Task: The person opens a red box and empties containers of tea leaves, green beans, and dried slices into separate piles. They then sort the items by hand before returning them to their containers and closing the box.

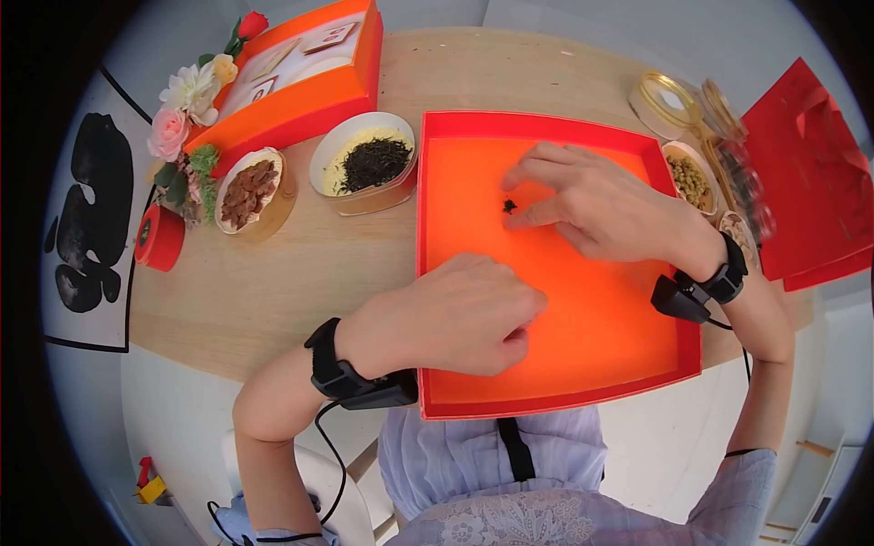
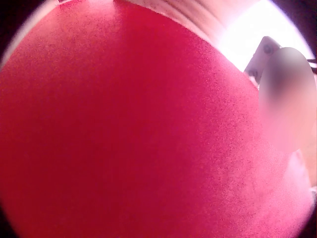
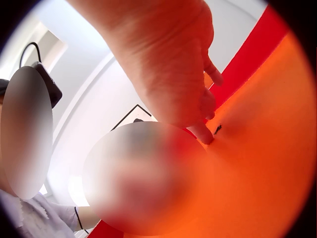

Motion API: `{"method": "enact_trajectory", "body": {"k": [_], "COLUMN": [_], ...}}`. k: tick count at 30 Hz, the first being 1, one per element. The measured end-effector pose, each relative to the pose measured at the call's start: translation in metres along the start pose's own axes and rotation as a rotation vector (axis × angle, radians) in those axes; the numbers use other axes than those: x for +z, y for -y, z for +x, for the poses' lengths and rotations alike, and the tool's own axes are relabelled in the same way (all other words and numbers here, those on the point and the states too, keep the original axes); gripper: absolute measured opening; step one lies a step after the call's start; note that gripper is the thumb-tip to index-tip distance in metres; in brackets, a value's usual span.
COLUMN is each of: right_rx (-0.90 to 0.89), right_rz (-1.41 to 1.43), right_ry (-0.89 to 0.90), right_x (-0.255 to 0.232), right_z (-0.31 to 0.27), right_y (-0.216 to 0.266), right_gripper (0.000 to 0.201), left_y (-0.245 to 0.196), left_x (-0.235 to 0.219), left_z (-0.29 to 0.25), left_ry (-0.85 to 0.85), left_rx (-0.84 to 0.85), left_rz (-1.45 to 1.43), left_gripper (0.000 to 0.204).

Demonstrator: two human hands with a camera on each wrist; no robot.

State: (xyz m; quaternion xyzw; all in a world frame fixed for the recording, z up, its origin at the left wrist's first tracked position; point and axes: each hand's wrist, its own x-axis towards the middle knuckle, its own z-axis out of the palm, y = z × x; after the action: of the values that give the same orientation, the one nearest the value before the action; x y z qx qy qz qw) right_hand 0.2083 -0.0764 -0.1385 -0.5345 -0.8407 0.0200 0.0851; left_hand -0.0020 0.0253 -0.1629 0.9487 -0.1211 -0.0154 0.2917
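A small dark clump (image 1: 510, 207) lies on the orange floor of a red-walled box lid (image 1: 592, 337). Right beside it is the thumb tip of my right hand (image 1: 596, 200), the other fingers bent and spread apart from the thumb. In the right wrist view that hand (image 3: 163, 64) reaches down to the orange surface, a fingertip close to the clump (image 3: 218, 129). My left hand (image 1: 446, 314) is over the lid's left part, fingers curled; whether they hold anything is hidden. A red surface (image 2: 124, 124) fills most of the left wrist view.
Behind the lid's left side stand a bowl of dark shreds (image 1: 378, 164) and a bowl of brown pieces (image 1: 248, 193). Farther back are an orange box (image 1: 319, 100) and flowers (image 1: 191, 91). Jars (image 1: 669, 100), a greenish bowl (image 1: 689, 180) and a red bag (image 1: 810, 173) stand right.
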Motion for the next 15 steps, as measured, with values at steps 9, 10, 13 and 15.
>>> {"method": "enact_trajectory", "body": {"k": [9, 10, 13, 15], "right_rx": [0.050, 0.049, 0.078, 0.072], "right_rz": [0.082, 0.003, -0.018, -0.035], "right_ry": [-0.062, -0.093, -0.051, -0.027], "right_x": [-0.0055, -0.0063, -0.0009, 0.0006], "right_z": [-0.0004, -0.0011, -0.0039, -0.0043], "right_y": [-0.0070, -0.0067, -0.0075, -0.0058], "right_gripper": [0.042, 0.044, 0.048, 0.050], "left_y": [-0.0007, -0.0005, -0.0002, 0.0005], "left_x": [-0.0031, -0.0027, -0.0019, -0.0011], "left_z": [0.0009, 0.0005, -0.0002, -0.0006], "left_ry": [0.048, 0.047, 0.026, 0.009], "left_rx": [-0.017, -0.018, -0.009, 0.002], "left_rz": [0.021, 0.020, 0.002, 0.002], "left_gripper": [0.011, 0.011, 0.011, 0.011]}}
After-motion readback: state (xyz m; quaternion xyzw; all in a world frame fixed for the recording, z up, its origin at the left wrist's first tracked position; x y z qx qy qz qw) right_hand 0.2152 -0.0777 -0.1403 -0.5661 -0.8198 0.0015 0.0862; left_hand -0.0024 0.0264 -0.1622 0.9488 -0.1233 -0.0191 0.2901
